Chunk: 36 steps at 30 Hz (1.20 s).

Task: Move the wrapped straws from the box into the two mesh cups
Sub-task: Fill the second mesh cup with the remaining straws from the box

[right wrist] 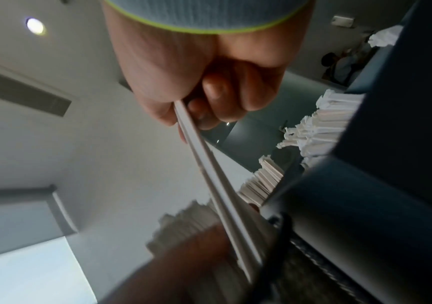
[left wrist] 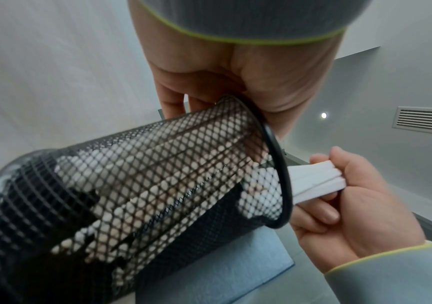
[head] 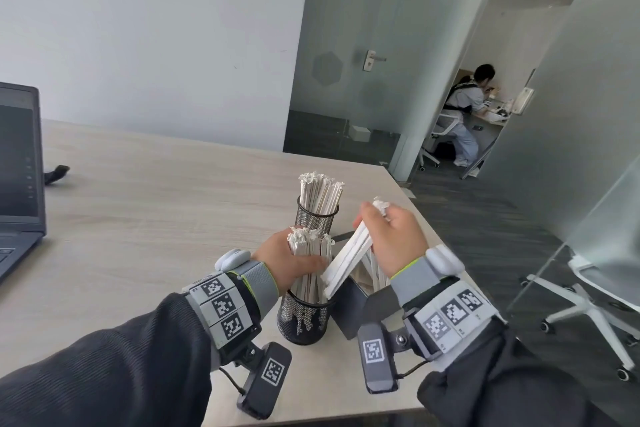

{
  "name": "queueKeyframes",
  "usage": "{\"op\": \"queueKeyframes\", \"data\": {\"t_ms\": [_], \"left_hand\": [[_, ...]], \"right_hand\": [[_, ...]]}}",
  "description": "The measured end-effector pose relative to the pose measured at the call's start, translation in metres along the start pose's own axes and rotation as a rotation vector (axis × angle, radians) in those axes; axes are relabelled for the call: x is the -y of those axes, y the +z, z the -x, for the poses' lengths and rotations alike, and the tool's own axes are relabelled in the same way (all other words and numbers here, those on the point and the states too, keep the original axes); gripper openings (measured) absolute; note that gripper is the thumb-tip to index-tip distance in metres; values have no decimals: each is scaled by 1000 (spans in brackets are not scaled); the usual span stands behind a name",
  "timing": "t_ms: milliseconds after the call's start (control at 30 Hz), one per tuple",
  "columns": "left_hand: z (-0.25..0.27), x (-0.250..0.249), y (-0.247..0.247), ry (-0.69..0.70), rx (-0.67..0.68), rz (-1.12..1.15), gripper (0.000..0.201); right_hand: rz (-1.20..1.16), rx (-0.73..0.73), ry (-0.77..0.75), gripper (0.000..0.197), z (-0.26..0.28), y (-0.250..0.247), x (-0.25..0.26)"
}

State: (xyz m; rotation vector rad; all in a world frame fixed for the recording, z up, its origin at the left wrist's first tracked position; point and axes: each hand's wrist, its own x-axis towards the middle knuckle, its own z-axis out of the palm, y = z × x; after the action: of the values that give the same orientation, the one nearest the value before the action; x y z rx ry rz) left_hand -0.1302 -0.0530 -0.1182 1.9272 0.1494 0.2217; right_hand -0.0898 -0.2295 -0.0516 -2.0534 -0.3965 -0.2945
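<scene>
Two black mesh cups stand on the table. The far cup [head: 317, 215] is full of wrapped straws [head: 320, 189]. My left hand [head: 299, 258] [left wrist: 235, 82] grips the straws standing in the near cup [head: 304, 317] [left wrist: 158, 185], just above its rim. My right hand [head: 381, 229] [right wrist: 209, 86] grips a bundle of wrapped straws [head: 346, 260] [left wrist: 313, 181] [right wrist: 217, 185], tilted, with its lower end at the near cup's rim. The dark box [head: 349, 308] [right wrist: 365, 195] stands right of that cup under my right wrist, with more straws [right wrist: 324, 123] inside.
An open laptop [head: 17, 166] sits at the table's left, with a small black object [head: 57, 173] beside it. The table's right edge runs close to the box. An office chair [head: 595, 291] and glass walls lie beyond, and a person [head: 471, 107] sits in the far room.
</scene>
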Motion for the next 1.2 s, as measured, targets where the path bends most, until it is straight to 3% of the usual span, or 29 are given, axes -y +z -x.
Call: {"op": "queueKeyframes", "data": {"t_ms": [233, 400, 600, 833, 1000, 1133, 1200], "left_hand": [[2, -1, -1, 39, 14, 53, 27], [3, 3, -2, 58, 50, 157, 41], [6, 2, -2, 75, 138, 142, 62], [6, -7, 2, 102, 95, -32, 38], [4, -7, 3, 65, 70, -98, 32], [5, -7, 3, 11, 26, -128, 39], [6, -7, 3, 0, 20, -122, 41]], "right_hand": [[329, 233, -49, 49, 8, 23, -13], [116, 351, -1, 29, 14, 25, -17], [-14, 347, -2, 28, 11, 23, -22], [-71, 408, -115, 44, 19, 28, -16], [-54, 336, -71, 28, 16, 16, -22], [70, 81, 69, 21, -3, -5, -43], [151, 24, 133, 16, -13, -16, -57]]}}
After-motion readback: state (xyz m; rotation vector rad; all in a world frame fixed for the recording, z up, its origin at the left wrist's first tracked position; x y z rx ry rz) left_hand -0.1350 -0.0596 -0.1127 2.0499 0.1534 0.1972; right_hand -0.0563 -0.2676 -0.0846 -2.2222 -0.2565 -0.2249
